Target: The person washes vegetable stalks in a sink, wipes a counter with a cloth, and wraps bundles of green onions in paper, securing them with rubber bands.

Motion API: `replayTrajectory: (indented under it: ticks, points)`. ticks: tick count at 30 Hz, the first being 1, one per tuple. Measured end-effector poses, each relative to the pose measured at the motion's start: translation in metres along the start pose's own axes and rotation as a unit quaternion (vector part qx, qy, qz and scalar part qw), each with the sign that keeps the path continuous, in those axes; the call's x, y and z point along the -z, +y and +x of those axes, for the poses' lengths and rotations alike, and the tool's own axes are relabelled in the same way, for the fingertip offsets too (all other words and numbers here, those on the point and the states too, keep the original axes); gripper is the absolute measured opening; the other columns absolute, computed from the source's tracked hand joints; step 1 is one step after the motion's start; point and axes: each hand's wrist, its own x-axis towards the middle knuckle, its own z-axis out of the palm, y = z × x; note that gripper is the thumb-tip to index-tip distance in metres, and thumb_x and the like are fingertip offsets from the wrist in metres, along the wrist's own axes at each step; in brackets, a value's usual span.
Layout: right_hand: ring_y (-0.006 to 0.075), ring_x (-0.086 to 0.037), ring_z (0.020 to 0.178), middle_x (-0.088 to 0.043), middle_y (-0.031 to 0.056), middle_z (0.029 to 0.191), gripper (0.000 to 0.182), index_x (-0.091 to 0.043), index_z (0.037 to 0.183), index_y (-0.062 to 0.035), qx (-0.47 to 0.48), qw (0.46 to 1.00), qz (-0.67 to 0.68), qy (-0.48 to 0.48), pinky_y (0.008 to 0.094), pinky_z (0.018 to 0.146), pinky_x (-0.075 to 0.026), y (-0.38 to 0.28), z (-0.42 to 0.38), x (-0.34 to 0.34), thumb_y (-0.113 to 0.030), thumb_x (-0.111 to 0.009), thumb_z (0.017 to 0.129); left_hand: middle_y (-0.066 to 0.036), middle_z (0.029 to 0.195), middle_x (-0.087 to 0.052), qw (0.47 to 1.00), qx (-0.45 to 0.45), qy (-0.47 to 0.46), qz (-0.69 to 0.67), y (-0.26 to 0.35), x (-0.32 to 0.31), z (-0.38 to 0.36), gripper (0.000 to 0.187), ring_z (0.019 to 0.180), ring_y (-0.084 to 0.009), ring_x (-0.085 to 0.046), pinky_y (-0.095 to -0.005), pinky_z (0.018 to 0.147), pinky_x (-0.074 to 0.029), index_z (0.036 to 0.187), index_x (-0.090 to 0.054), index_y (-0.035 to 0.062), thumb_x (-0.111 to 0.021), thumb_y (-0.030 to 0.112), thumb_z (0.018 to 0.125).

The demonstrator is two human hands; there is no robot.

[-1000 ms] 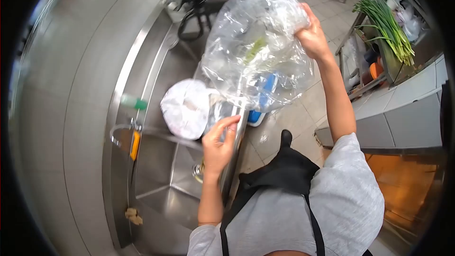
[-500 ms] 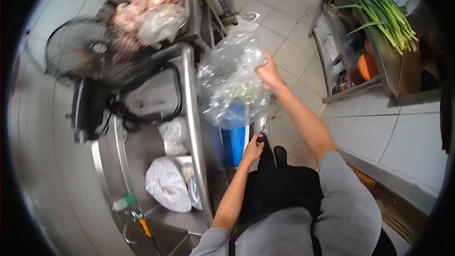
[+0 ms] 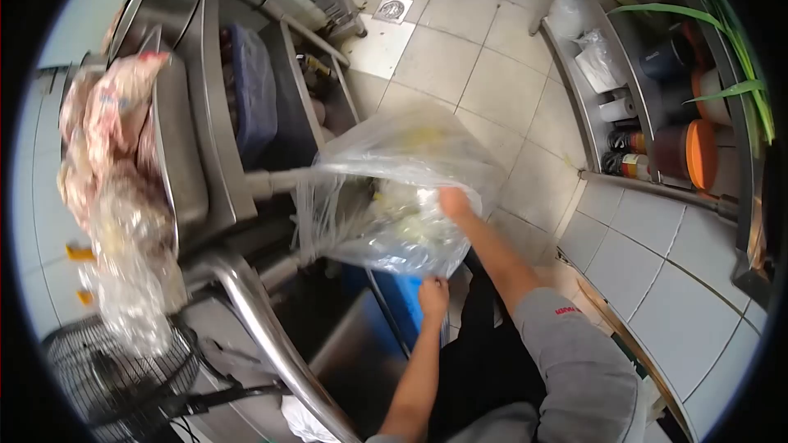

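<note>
A large clear plastic bag (image 3: 328,213) is spread wide in front of me, above the floor and a blue container (image 3: 400,299). Pale green and whitish pieces (image 3: 402,217), perhaps vegetable scraps, show in it. My left hand (image 3: 433,297) is closed at the bag's lower edge and pinches the plastic. My right hand (image 3: 454,203) is at the bag's mouth, over the pale pieces; its fingers are blurred and partly hidden, so their grip does not show.
To the left are a steel sink rail (image 3: 254,312), a black fan (image 3: 123,369) and a metal tray (image 3: 182,148) with bagged raw meat (image 3: 111,131). A shelf on the right holds an orange-lidded tub (image 3: 700,154) and green stalks (image 3: 743,74). A floor drain (image 3: 393,8) lies ahead.
My view has turned and moved forward. The bag has opened wider, its pale contents now showing. My left hand has come to its lower edge; my right hand has moved from its side to its mouth.
</note>
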Motion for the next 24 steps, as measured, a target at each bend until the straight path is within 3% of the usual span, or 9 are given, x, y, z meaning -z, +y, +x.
replayTrajectory:
  ticks: [2,4,6,9,11,14,18,20,24]
  points:
    - [0.0291,-0.043,0.118,-0.052,0.0172,0.119,0.044,-0.048,0.122,-0.0217,-0.033,0.995,-0.038,0.081,0.0410,0.093,-0.040,0.022,0.018,0.027,-0.012,-0.050,0.079,-0.023,0.074,-0.060,0.996,-0.047,0.045,-0.066,0.020,0.018,-0.027,0.025,0.074,-0.0384,-0.060,-0.0430,0.066,-0.046,0.075,-0.057,-0.0007,-0.057,0.024,0.079]
    - [0.0326,-0.044,0.117,-0.050,0.0173,0.121,0.045,-0.043,0.128,-0.0226,-0.248,0.946,-0.095,0.185,0.0432,0.093,-0.039,-0.001,0.029,0.081,-0.019,-0.046,0.083,-0.022,0.072,-0.060,0.985,-0.106,0.087,-0.107,0.045,0.038,-0.046,0.024,0.071,-0.0378,-0.060,-0.0423,0.063,-0.046,0.075,-0.055,-0.0012,-0.057,0.022,0.078]
    - [0.0351,-0.040,0.119,-0.043,0.0173,0.128,0.054,-0.034,0.135,-0.0235,-0.290,0.921,-0.091,0.245,0.0417,0.097,-0.036,-0.035,0.027,0.058,-0.030,-0.049,0.084,-0.021,0.072,-0.059,0.982,-0.110,0.075,-0.135,0.061,0.054,-0.057,0.022,0.070,-0.0380,-0.058,-0.0428,0.062,-0.045,0.074,-0.053,-0.0011,-0.058,0.021,0.077]
    - [0.0432,-0.010,0.133,-0.013,0.0220,0.145,0.107,-0.015,0.142,-0.0176,-0.226,0.951,-0.149,-0.150,0.0613,0.103,-0.004,-0.106,-0.007,0.060,-0.062,-0.067,0.060,-0.020,0.075,-0.059,0.985,-0.092,0.057,-0.134,0.069,0.074,-0.072,0.019,0.071,-0.0379,-0.057,-0.0429,0.063,-0.045,0.075,-0.054,-0.0002,-0.058,0.018,0.076]
    - [0.0491,-0.012,0.130,-0.021,0.0349,0.137,0.110,-0.012,0.142,-0.0147,-0.223,0.954,-0.040,-0.198,0.0586,0.103,-0.016,-0.135,-0.034,0.052,-0.051,-0.075,0.059,-0.020,0.077,-0.060,0.989,-0.088,0.048,-0.107,0.067,0.086,-0.080,0.018,0.073,-0.0376,-0.058,-0.0425,0.065,-0.045,0.077,-0.056,0.0005,-0.057,0.018,0.077]
    - [0.0449,-0.032,0.124,-0.037,0.0313,0.130,0.095,-0.024,0.139,-0.0124,-0.098,0.962,-0.038,-0.252,0.0484,0.098,-0.032,-0.165,-0.071,0.100,-0.044,-0.074,0.064,-0.019,0.082,-0.063,0.995,-0.068,0.006,-0.072,0.057,0.095,-0.091,0.018,0.079,-0.0372,-0.060,-0.0429,0.069,-0.047,0.091,-0.061,0.0044,-0.055,0.016,0.079]
    - [0.0283,-0.059,0.098,-0.062,0.0172,0.103,0.034,-0.063,0.102,-0.0035,0.172,0.955,0.230,0.076,0.0354,0.083,-0.045,-0.140,-0.103,0.175,-0.026,-0.065,0.077,-0.016,0.084,-0.065,0.993,-0.089,0.048,-0.058,0.062,0.105,-0.095,0.029,0.082,-0.0357,-0.061,-0.0448,0.072,-0.047,0.110,-0.059,0.0122,-0.055,0.019,0.082]
    - [0.0243,-0.062,0.092,-0.064,0.0162,0.100,0.027,-0.065,0.096,-0.0009,-0.003,0.958,0.283,0.037,0.0318,0.080,-0.047,-0.115,-0.117,0.231,-0.022,-0.064,0.079,-0.013,0.082,-0.065,0.990,-0.114,0.076,-0.021,0.068,0.112,-0.091,0.024,0.078,-0.0346,-0.062,-0.0449,0.071,-0.047,0.105,-0.063,0.0157,-0.057,0.024,0.083]
    - [0.0141,-0.060,0.066,-0.065,0.0084,0.070,0.022,-0.066,0.083,0.0007,-0.027,0.958,0.188,0.215,0.0264,0.062,-0.047,-0.060,-0.128,0.342,-0.021,-0.065,0.079,-0.010,0.079,-0.066,0.994,-0.083,0.068,0.012,0.124,0.145,-0.082,0.018,0.075,-0.0311,-0.063,-0.0410,0.067,-0.049,0.087,-0.068,0.0149,-0.059,0.030,0.082]
